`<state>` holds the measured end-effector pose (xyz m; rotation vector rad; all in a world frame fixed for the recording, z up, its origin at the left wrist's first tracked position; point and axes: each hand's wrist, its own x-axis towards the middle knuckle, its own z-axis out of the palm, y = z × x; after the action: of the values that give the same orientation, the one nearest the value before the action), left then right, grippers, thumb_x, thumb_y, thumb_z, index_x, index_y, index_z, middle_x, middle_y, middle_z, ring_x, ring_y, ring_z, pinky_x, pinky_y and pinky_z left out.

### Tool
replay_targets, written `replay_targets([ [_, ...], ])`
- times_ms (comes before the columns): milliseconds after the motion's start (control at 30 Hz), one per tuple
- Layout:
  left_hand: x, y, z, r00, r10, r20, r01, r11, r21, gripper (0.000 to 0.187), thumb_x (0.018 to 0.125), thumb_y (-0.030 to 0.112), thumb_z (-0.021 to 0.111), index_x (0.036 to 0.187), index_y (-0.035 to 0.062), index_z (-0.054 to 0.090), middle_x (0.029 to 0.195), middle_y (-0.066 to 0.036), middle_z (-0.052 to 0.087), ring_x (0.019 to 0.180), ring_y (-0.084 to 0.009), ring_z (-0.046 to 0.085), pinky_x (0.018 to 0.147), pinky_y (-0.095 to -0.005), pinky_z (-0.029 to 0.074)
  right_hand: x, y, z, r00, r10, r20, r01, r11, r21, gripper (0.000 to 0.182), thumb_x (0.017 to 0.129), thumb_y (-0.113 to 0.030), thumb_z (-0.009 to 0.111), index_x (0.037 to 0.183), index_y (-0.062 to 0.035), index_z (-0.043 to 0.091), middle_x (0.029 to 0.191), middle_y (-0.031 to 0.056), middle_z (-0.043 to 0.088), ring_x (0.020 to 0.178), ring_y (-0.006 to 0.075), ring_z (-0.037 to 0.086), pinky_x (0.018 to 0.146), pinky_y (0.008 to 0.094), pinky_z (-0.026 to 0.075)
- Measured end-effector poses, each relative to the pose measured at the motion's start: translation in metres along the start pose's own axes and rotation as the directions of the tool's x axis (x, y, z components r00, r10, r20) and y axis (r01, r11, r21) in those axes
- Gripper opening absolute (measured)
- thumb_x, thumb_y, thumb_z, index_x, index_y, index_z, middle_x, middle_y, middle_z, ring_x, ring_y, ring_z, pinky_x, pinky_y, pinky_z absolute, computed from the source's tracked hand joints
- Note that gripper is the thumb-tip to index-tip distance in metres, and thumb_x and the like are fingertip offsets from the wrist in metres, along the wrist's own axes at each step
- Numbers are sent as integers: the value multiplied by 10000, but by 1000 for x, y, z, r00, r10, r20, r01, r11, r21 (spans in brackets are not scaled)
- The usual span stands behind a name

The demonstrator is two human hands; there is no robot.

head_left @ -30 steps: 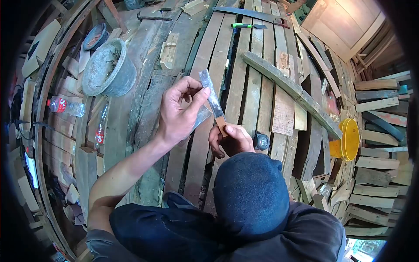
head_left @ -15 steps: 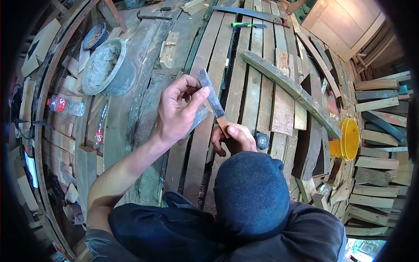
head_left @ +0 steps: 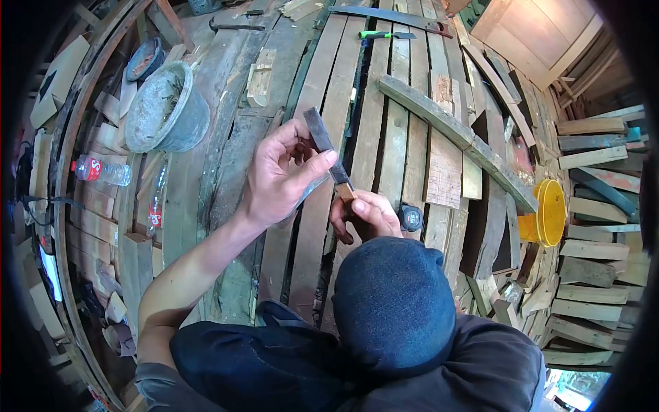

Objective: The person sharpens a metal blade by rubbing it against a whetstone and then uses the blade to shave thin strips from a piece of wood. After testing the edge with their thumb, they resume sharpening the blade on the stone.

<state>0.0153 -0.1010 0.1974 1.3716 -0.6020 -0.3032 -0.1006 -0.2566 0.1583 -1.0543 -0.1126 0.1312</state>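
Note:
My left hand (head_left: 283, 173) pinches a flat dark metal blade (head_left: 319, 134), its thumb lying on the broad face. The blade slants from upper left down to a short wooden end (head_left: 345, 190). Fingers of my right hand (head_left: 368, 215) are closed around that wooden end, the thumb pressed along its side. Partly hidden by my left hand is a grey, flat-looking piece (head_left: 314, 187). Just right of my right hand lies a dark round-edged tape measure (head_left: 411, 218) on the planks.
A handsaw (head_left: 388, 17) and a green-handled knife (head_left: 384, 35) lie at the far side. One long beam (head_left: 456, 141) crosses the plank floor (head_left: 329, 75) at right, ending by a yellow bucket (head_left: 550, 214). Left are a grey tub (head_left: 168, 106) and plastic bottles (head_left: 103, 170).
The blade has turned in my hands, its face now looking darker and less of the wooden end showing. My left thumb has slid slightly down along it. The view has shifted a little.

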Motion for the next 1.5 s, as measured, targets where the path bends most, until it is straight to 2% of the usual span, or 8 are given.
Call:
replay_targets([
  [267,0,-1,1,999,41,0,-41,999,-13,124,855,141,704,902,64,619,791,48,537,720,-27,460,671,-217,367,1,5,-7,999,-46,6,46,999,-30,270,995,-246,526,952,10,599,732,28,552,617,96,529,513,241,420],
  [367,0,-1,0,1000,30,5,-29,999,-16,133,858,156,701,907,62,621,794,49,543,720,-26,459,670,-215,363,1,7,-11,1000,-19,-3,19,1000,-17,241,986,-227,557,949,7,598,730,26,557,617,88,528,511,238,418],
  [667,0,-4,-2,998,64,18,-65,997,32,149,861,172,681,942,56,635,840,32,589,733,-34,469,682,-215,364,1,10,-12,997,-57,-58,55,998,-36,241,969,-246,603,923,-9,597,701,5,552,604,74,504,512,228,401],
  [767,0,-2,-3,995,97,34,-98,995,18,146,858,159,676,950,52,642,868,16,611,753,-40,486,694,-218,375,0,12,-11,993,-41,-107,38,999,-32,251,928,-243,628,951,4,590,724,45,560,579,114,515,493,255,385],
  [867,-1,-1,-2,996,87,33,-88,996,27,144,861,150,671,958,44,653,879,6,623,767,-43,501,707,-221,387,1,10,-8,991,-74,-112,73,997,-13,246,973,-246,598,912,-8,596,696,1,547,602,71,503,508,227,401],
  [1000,-1,0,-4,998,60,33,-62,995,73,146,870,137,663,968,29,665,873,3,628,767,-42,510,713,-222,400,0,10,-9,992,-47,-120,46,999,-9,239,973,-241,597,907,-11,596,691,-1,542,595,69,502,501,227,399],
  [1500,-2,-3,-6,998,45,42,-47,998,44,164,879,128,663,997,15,658,887,-7,628,777,-45,525,721,-222,427,0,11,-9,989,-53,-136,48,998,-37,220,972,-226,600,912,-15,597,686,-7,538,586,63,500,495,224,396],
])
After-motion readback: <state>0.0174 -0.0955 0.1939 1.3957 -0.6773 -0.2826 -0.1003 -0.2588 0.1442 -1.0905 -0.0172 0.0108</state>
